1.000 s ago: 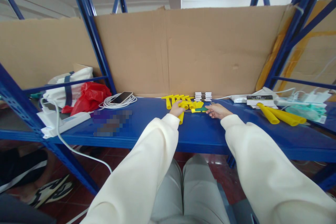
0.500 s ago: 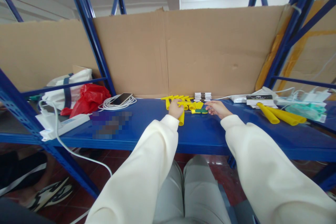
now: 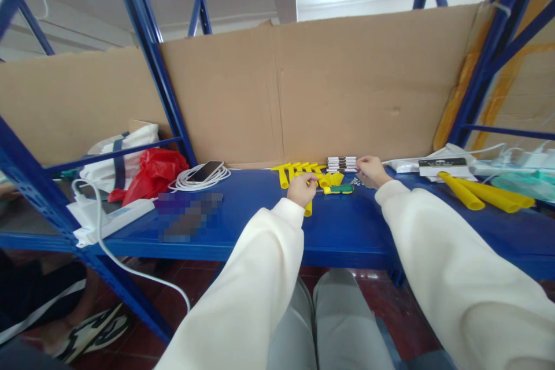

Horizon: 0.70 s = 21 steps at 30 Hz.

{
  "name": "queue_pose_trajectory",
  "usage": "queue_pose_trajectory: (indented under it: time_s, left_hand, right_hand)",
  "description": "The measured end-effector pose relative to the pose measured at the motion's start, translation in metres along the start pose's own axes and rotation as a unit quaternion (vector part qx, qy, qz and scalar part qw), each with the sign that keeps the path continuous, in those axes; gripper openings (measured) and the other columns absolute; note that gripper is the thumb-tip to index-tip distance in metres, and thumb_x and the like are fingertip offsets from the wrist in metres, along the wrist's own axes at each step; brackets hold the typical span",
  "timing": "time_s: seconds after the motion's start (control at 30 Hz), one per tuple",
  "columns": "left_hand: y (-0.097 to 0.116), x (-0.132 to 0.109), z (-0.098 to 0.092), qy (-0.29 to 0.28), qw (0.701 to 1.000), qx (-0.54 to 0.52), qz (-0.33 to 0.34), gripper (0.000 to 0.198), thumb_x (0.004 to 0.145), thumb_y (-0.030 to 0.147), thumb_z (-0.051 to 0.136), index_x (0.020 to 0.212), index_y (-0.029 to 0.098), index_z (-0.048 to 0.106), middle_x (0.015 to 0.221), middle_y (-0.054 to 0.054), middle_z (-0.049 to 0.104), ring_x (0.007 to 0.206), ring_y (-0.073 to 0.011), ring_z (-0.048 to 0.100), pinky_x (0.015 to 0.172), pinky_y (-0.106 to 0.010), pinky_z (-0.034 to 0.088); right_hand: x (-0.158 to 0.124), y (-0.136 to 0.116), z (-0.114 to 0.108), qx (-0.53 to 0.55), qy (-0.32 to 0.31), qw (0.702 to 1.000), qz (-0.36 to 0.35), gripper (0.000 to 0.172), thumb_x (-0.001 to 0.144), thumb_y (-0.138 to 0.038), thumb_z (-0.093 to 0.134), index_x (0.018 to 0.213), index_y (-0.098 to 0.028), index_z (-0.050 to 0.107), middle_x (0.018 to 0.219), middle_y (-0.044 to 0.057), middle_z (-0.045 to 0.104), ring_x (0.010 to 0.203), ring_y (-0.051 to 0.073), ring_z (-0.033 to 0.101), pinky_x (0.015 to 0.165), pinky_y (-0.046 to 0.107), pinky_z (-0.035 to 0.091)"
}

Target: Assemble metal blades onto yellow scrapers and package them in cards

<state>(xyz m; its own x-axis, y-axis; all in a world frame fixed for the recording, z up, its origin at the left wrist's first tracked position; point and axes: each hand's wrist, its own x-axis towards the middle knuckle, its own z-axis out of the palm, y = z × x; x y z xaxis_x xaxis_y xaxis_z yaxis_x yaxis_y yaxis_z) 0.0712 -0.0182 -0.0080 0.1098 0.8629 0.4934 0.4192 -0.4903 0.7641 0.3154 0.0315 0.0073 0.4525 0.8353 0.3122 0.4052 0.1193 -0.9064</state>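
Both hands reached forward over the blue worktop (image 3: pixel 249 188).
In the head view, print on the black-and-white package (image 3: pixel 443 164) was too small to read. The left hand (image 3: pixel 302 189) had its fingers bent inward, the right hand (image 3: pixel 370 171) curled; I could not tell whether either pinched anything. A yellow tube (image 3: pixel 308 210) showed below the left, a green-and-yellow screwdriver (image 3: pixel 341 189) between them.

This looks like a makeshift workshop, its bench being the blue metal shelf (image 3: pixel 347 228) of a storage rack (image 3: pixel 158 63) backed with cardboard sheets (image 3: pixel 368 87). A green-and-yellow screwdriver (image 3: pixel 340 189) among yellow plastic tubular pieces (image 3: pixel 283 177), plus a white power strip (image 3: pixel 125 218), suggests light assembly work.
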Motion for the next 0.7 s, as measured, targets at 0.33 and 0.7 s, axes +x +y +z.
queue_pose_trajectory:
  time_s: [0.33,0.7]
  left_hand:
    - [0.008,-0.01,-0.002,0.012,0.995,0.095,0.008,0.025,0.082,0.004,0.058,0.077,0.021,0.076,0.097,-0.01,0.078,0.101,-0.0288,0.071,0.104,-0.044,0.052]
    - [0.017,-0.024,-0.001,-0.05,0.976,0.204,0.065,0.021,0.086,0.011,0.059,0.091,0.021,0.076,0.106,-0.012,0.073,0.115,-0.03,0.062,0.109,-0.045,0.047]
  right_hand:
    - [0.053,0.0,0.023,-0.332,-0.011,0.942,-0.041,0.05,0.077,-0.015,0.068,0.127,-0.006,0.069,0.127,0.027,0.07,0.124,0.039,0.065,0.1,0.043,0.053]
    - [0.068,0.01,0.038,-0.383,-0.06,0.921,-0.025,0.057,0.088,-0.038,0.064,0.142,-0.02,0.063,0.14,0.02,0.065,0.133,0.039,0.058,0.104,0.05,0.048]
